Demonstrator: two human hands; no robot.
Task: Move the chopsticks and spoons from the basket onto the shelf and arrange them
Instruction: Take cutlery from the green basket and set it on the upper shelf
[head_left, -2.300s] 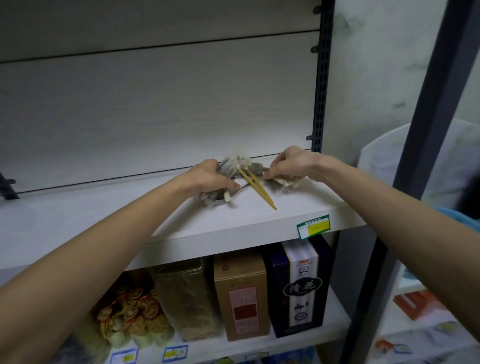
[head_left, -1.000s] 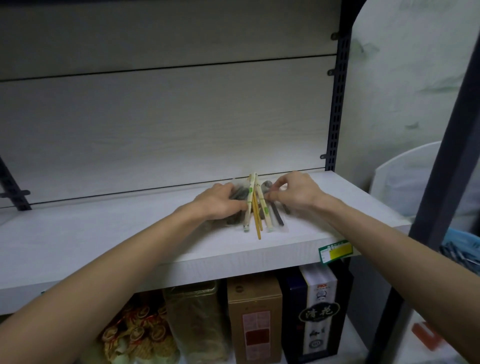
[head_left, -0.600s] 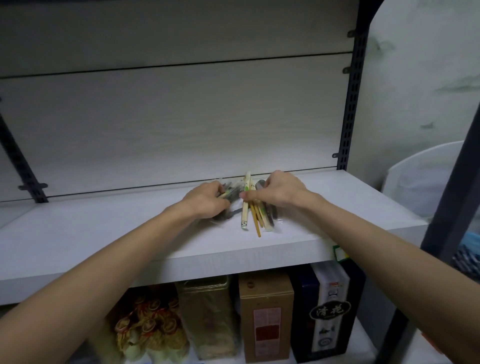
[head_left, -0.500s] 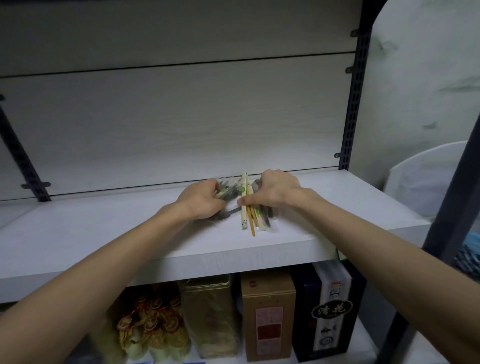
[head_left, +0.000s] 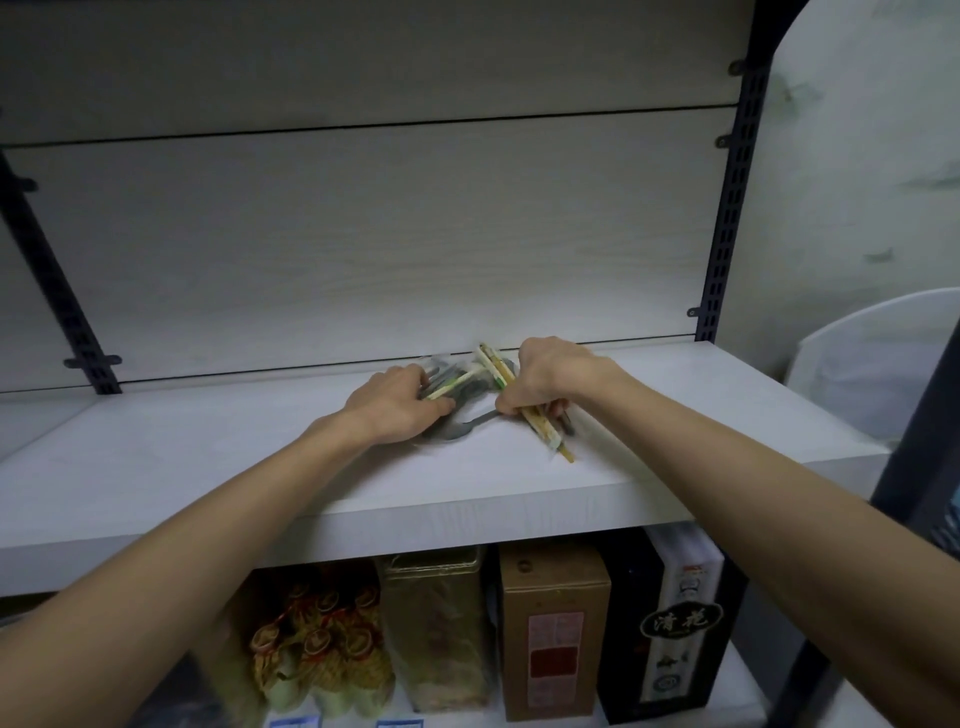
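- Chopsticks (head_left: 540, 423) lie on the white shelf (head_left: 260, 467), right of its middle and nearer the back edge than the front; their long axis runs slantwise, the far ends at the back panel and the near ends pointing toward the front right corner.
- One pale wrapped pair and one bare yellowish pair make up this bundle; the near tips stick out past the right hand (head_left: 553, 376) and rest on the shelf.
- A second wrapped pair of chopsticks (head_left: 457, 384) with a green band slants the other way, its long axis running from the left hand (head_left: 397, 410) up toward the back right, crossing near the far ends of the first bundle.
- Spoons (head_left: 460, 427), grey, lie between the two hands; one bowl rests on the shelf just in front of the left hand, its handle reaching toward the right hand. Others, in clear wrapping, are bunched under the left fingers and are too blurred to count.
- The right hand is knuckles up, fingers curled down round the slanted bundle, thumb at the spoon handle.
- The left hand is palm down, fingers curled over the wrapped spoons and the green-banded pair, gripping them against the shelf.
- Both forearms reach in from the front edge, bare.
- On the lower shelf (head_left: 743, 696) stand a brown box (head_left: 553, 639), a dark and white box (head_left: 675, 623), a gold packet (head_left: 436, 629) and wrapped orange-patterned goods (head_left: 317, 639).
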